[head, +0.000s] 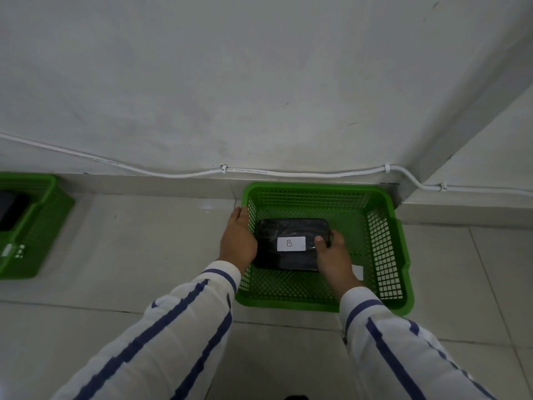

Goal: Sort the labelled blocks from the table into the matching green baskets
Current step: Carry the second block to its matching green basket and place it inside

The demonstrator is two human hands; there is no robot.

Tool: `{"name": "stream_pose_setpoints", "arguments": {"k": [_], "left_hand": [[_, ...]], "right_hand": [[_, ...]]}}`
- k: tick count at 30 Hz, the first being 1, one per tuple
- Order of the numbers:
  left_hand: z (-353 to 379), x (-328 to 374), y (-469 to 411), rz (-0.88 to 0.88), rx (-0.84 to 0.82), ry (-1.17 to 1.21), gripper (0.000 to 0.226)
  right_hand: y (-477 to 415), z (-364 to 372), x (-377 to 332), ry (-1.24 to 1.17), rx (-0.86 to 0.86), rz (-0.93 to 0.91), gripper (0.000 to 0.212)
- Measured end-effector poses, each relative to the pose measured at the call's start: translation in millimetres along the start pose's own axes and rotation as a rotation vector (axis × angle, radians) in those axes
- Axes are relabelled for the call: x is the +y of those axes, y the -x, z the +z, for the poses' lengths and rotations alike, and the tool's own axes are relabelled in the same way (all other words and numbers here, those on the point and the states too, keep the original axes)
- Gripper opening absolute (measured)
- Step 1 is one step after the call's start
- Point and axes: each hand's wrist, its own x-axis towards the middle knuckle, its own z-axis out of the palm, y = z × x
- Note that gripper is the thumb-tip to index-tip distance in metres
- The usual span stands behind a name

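A black wrapped block (291, 226) with a white label marked "B" is inside a green basket (386, 243) on the tiled floor by the wall. My left hand (238, 241) grips the block's left side, over the basket's left wall. My right hand (334, 255) grips the block's right side, with the thumb on top near the label. Whether the block rests on the basket's floor or hangs just above it, I cannot tell. A small white tag (357, 272) shows on the basket behind my right wrist.
A second green basket (43, 215) stands at the left edge with a dark block (11, 209) in it. A white cable (173, 174) runs along the wall's base. The wall corner is at the right. Pale floor tiles lie between the baskets.
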Motion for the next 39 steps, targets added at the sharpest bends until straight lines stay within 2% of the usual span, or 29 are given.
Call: {"name": "stream_pose_setpoints", "arguments": {"k": [4, 6, 8, 12, 23, 39], "left_hand": [[-1, 1, 0, 0.004, -0.006, 0.011, 0.063], [-1, 1, 1, 0.001, -0.01, 0.014, 0.064], [-1, 0, 1, 0.005, -0.014, 0.017, 0.065], [-3, 1, 1, 0.007, -0.017, 0.028, 0.064], [-3, -1, 4, 0.051, 0.089, 0.18, 0.051], [1, -4, 3, 0.022, 0.109, 0.154, 0.048]], "right_hand": [[6, 4, -2, 0.233, 0.015, -0.062, 0.067], [12, 6, -3, 0.455, 0.017, -0.166, 0.066], [18, 12, -2, 0.666, -0.062, -0.245, 0.059], [29, 27, 6, 0.934, -0.166, -0.269, 0.053], [9, 35, 1, 1.0, -0.193, -0.301, 0.056], [-11, 51, -18, 1.043, -0.248, -0.246, 0.066]]}}
